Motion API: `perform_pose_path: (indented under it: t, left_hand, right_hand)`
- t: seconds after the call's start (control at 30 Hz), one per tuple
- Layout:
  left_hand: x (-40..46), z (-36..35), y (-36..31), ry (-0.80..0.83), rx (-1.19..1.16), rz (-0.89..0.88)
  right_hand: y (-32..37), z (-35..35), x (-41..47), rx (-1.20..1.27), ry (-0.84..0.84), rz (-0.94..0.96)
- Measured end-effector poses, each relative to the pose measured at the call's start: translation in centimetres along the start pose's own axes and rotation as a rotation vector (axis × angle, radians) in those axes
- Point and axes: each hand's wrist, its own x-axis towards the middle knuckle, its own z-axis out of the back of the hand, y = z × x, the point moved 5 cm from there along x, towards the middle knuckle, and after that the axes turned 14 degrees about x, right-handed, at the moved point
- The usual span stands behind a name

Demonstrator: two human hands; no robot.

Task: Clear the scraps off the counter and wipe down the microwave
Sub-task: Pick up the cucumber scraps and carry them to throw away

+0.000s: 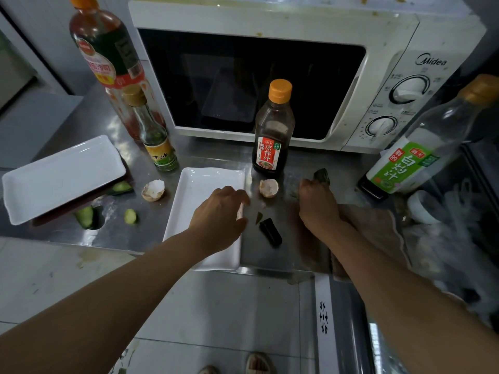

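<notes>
A white microwave [270,20] with a stained top stands at the back of the steel counter [267,255]. Scraps lie about: two eggshell halves [154,190] [268,187], cucumber pieces [130,215] [85,217] [122,187], a dark peel piece [270,231] and a small leaf [258,217]. My left hand [220,211] grips the right edge of a white rectangular plate [199,184]. My right hand [317,202] pinches a dark green scrap [322,176] just above the counter.
A dark sauce bottle [272,130] stands before the microwave door. Two bottles [105,58] [158,141] stand at left, a white-labelled bottle [415,147] at right. A second white plate [62,176] lies at left. A brown cloth [378,228] lies beneath my right forearm.
</notes>
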Motion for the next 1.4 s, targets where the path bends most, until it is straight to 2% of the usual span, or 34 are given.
perform_pose_path:
  t: [0.3,0.47,0.63,0.8,1.13,1.4]
  left_hand:
    - [0.3,-0.8,-2.2,0.034,0.016,-0.088]
    - [1.1,-2.3,-3.7,0.044,0.161,-0.164]
    - [1.5,-2.9,-5.0,-0.017,0.275,-0.314]
    - [1.6,-2.9,-5.2,-0.001,0.305,-0.325]
    - [0.1,1.3,-2.1,-0.063,0.067,-0.07]
    - [-1.7,3.5,1.8,-0.068,-0.004,-0.014]
  right_hand:
    - [-1.7,1.7,-1.8,0.205,-0.038,-0.043]
    - [-1.9,2.8,-2.7,0.351,-0.068,-0.017]
    - [-2.0,2.6,-3.3,0.438,-0.047,-0.02]
    - [-1.8,2.7,-3.8,0.459,-0.066,0.017]
    - [0.6,3.2,-4.0,0.491,-0.032,-0.04]
    - [4.4,1.2,-4.4,0.499,0.014,-0.039]
